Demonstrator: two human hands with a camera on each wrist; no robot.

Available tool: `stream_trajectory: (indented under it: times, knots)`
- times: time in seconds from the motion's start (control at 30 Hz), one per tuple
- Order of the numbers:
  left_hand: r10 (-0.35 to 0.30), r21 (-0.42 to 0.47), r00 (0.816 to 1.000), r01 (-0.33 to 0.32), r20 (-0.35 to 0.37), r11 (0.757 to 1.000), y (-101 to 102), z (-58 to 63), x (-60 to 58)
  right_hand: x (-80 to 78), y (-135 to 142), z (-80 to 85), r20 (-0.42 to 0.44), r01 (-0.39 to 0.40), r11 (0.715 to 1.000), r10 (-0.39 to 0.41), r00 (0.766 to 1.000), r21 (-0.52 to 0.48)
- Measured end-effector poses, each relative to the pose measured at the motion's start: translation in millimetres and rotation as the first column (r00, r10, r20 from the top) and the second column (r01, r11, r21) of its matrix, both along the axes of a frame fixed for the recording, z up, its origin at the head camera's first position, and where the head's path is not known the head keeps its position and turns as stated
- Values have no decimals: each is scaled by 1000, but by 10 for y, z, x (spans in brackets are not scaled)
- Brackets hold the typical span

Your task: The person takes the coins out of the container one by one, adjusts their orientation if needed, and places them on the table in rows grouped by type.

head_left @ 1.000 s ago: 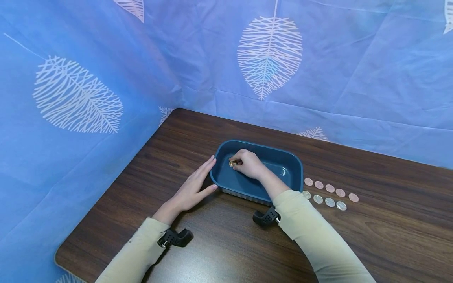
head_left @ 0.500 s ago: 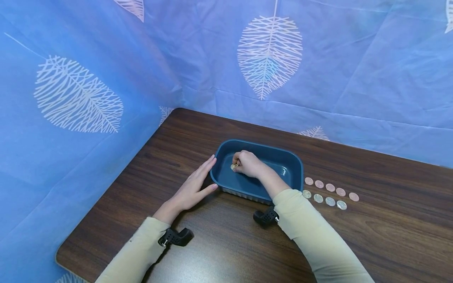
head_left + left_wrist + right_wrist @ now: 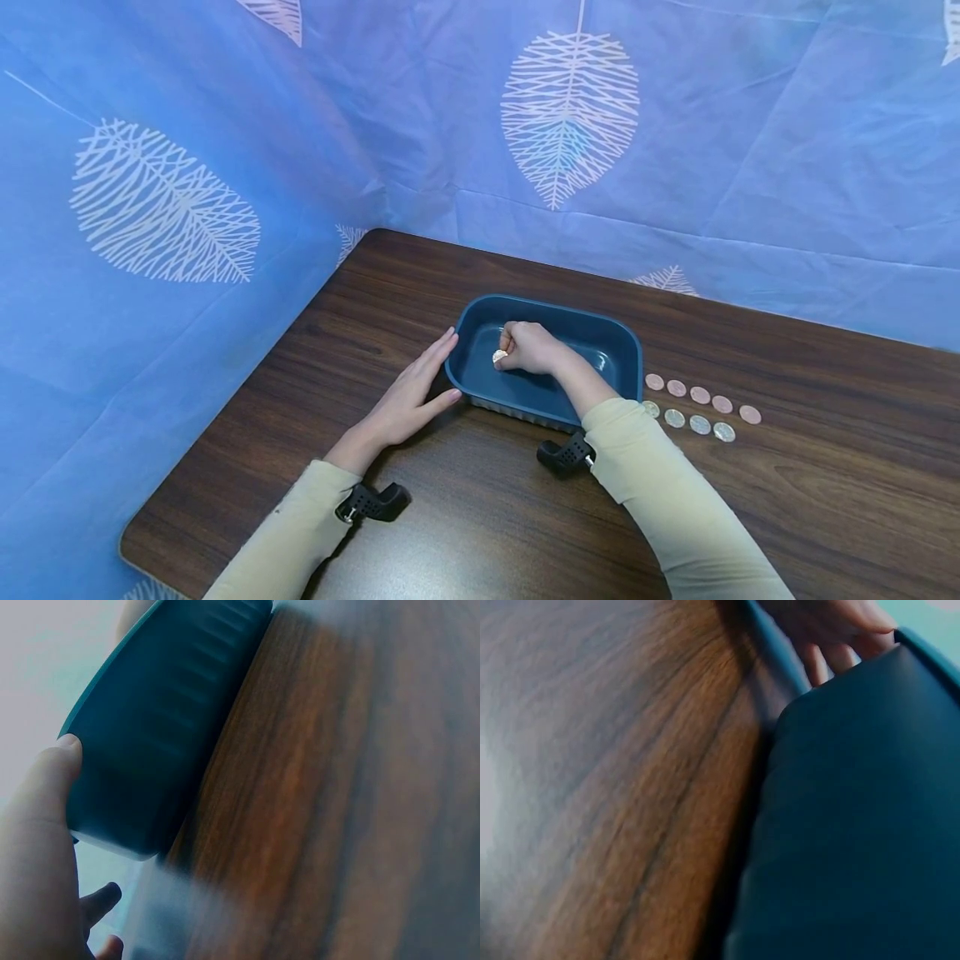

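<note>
A dark blue plastic basin [image 3: 581, 327] with a ribbed outer side stands on the wooden table. Inside it, my right hand [image 3: 531, 348] pinches a shiny gold coin [image 3: 499, 357] between thumb and fingers, over the left part of the floor. My left hand [image 3: 408, 398] lies along the basin's left end with its fingers nearly straight, the fingertips and thumb touching the rim. In the left wrist view, the left thumb [image 3: 67, 761] presses the basin's upper edge. The right wrist view shows mostly the basin's outer wall [image 3: 862, 802], which hides the right hand.
Two rows of coins lie on the table right of the basin: copper-coloured coins [image 3: 700, 395] behind, silvery coins [image 3: 700, 425] in front. The nearest silvery one is partly covered by the right sleeve [image 3: 652, 475]. A blue leaf-patterned cloth [image 3: 750, 167] hangs behind the table [image 3: 315, 358].
My right hand has shifted slightly right and toward me inside the basin, bringing the gold coin along. The coin now shows a brighter face. The left hand has stayed put.
</note>
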State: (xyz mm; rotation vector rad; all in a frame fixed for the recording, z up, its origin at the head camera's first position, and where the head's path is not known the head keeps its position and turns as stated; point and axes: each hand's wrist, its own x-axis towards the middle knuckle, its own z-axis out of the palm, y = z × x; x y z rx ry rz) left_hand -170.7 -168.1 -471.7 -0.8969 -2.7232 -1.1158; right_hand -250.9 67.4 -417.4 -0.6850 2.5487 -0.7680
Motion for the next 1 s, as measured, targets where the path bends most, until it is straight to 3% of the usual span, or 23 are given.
stream_trajectory:
  times: [0.27, 0.53, 0.67, 1.0]
  knots:
    - [-12, 3, 1000, 12, -6, 1000, -5, -6, -1, 52, 8, 44, 10, -62, 994, 63, 998, -90]
    - [7, -11, 1000, -7, -1, 1000, 1, 3, 0, 255, 353, 327, -80, -125, 979, 113, 990, -159]
    - [8, -21, 1000, -8, -2, 1000, 5, 0, 0, 388, 673, 448, -132, -102, 981, 81, 988, -163]
    - [4, -12, 1000, -4, 4, 1000, 16, 13, 8, 667, 1328, 607, -154, 77, 980, -106, 982, -182]
